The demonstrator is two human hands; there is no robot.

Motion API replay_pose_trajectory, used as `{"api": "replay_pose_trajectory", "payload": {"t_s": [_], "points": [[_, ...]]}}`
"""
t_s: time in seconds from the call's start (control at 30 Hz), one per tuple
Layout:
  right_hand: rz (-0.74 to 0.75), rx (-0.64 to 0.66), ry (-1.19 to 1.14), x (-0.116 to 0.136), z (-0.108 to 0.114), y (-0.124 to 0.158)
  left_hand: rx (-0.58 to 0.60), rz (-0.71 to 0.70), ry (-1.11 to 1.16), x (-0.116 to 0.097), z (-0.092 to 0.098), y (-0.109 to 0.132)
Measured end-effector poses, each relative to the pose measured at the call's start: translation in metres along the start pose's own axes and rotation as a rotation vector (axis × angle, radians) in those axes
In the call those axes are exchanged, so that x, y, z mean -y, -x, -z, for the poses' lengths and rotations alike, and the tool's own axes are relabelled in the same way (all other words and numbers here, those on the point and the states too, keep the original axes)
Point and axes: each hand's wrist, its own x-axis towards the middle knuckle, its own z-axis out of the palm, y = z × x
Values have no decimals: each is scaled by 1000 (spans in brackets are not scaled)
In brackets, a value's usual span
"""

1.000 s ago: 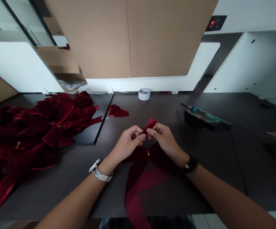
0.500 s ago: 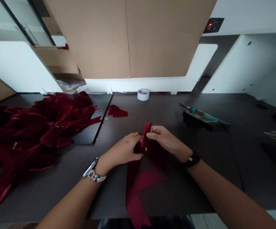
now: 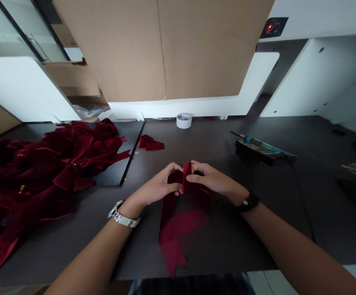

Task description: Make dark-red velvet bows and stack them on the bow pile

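Note:
A dark red velvet ribbon bow hangs between my hands over the front of the dark table, its notched tail pointing toward me. My left hand pinches the left side of its centre. From the right, my right hand grips the short upright band at the middle, thumb across its front. The two hands nearly touch there. Beyond them, small folded red velvet pieces lie on the table.
A large pile of red bows covers the left side, partly on a black board. A tape roll stands at the back. A soldering-iron-like tool rests on a box at right, its cord running forward.
My left hand has shifted its fingers around the bow's centre. The upright band has moved slightly left and stands straighter, and the tail has drawn up from the table's front edge.

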Motion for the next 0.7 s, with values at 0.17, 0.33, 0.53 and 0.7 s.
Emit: {"api": "replay_pose_trajectory", "payload": {"t_s": [0.17,0.33,0.53,0.7], "points": [[85,-78,127,-1,-3,-1,-86,57,-23,-5,-1,1],[109,-123,148,-2,-7,-2,-136,-31,-107,-1,-3,-3],[70,-130,130,-5,-9,-3,-139,-120,-137,7,-1,-7],[-52,-149,4,-6,-14,-2,-124,-158,-220,8,2,-6]]}}
